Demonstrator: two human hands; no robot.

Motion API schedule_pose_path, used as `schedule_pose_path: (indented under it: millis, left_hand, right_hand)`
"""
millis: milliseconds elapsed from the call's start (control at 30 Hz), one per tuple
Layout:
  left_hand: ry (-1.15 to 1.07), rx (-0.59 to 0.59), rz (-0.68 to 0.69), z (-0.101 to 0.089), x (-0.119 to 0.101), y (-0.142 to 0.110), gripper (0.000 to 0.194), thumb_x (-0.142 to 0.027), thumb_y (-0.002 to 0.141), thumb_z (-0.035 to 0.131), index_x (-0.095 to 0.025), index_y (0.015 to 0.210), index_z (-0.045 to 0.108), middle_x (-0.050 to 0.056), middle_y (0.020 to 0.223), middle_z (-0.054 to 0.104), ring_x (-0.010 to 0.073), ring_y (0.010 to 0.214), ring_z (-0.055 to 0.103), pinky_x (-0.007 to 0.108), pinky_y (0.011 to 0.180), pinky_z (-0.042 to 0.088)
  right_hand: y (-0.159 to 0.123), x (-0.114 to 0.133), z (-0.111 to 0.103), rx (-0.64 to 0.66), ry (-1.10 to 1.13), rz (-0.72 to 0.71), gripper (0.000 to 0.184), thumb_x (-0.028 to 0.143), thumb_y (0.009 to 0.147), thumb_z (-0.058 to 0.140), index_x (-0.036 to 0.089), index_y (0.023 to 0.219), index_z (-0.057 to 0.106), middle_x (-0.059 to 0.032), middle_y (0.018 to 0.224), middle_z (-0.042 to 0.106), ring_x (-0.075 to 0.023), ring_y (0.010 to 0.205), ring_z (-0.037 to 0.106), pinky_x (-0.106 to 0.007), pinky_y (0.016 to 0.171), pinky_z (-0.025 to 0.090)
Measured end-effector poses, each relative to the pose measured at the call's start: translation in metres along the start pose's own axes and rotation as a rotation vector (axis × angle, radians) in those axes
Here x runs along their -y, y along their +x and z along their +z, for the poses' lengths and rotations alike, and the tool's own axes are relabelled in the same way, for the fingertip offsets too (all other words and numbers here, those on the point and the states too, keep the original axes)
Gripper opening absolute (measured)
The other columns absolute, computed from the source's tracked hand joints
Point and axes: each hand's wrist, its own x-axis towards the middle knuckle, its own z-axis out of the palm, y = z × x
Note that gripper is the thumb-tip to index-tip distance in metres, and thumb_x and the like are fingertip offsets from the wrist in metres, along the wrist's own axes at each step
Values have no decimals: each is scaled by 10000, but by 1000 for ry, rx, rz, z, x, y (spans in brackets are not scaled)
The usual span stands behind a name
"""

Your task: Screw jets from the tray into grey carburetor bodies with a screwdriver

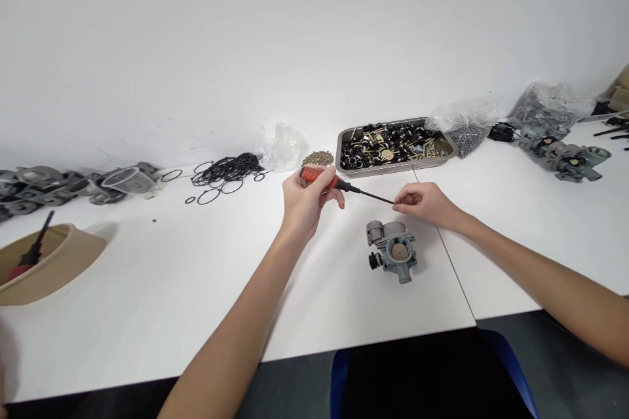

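My left hand (304, 203) is wrapped round the red and black handle of a screwdriver (350, 187), whose thin shaft points right. At the shaft's tip my right hand (422, 201) is closed in a pinch; whatever is between its fingertips is too small to make out. Just below the screwdriver, a grey metal carburetor (393, 252) rests on the white table, its round bore facing me and a black knob on its left side. Neither hand touches it.
Behind stands a metal tray (397, 170) of mixed small parts, beside a pile of brass pieces (318, 158). Black rubber rings (228, 173) lie left. More carburetors (565, 150) sit right, others (39, 186) far left. A tan bowl (73, 262) holds another screwdriver (34, 252).
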Motion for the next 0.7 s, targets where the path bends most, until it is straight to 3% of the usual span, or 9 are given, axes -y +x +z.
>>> schedule_pose_path:
  millis: [233,500,600,700]
  left_hand:
    - [29,10,-8,6,-1,-5,299,-310,678,812,-150,723,564,-20,597,591,128,360,561,285,386,492]
    - [220,82,90,15,-9,-15,245,-285,734,785,-167,745,571,-27,561,588,149,407,618,267,442,519]
    - [296,115,169,28,-24,-10,221,-252,753,770,-177,742,563,-28,545,589,146,412,618,251,430,500]
    - [371,190,247,43,-48,1,222,-213,738,790,-178,716,571,-32,527,574,134,417,607,225,399,458]
  right_hand:
    - [-2,3,2,9,-156,-112,82,212,778,696,167,711,685,-23,730,652,-116,632,561,-264,604,465]
    - [-7,10,3,11,-278,-171,118,82,758,643,159,671,663,-22,724,648,-115,614,550,-268,599,458]
    - [-7,14,-3,-29,-171,-142,99,110,746,674,168,666,686,-17,705,648,-124,615,559,-281,600,462]
    - [-7,20,-10,-73,59,-73,92,242,727,769,179,685,717,-21,717,660,-138,646,583,-296,615,481]
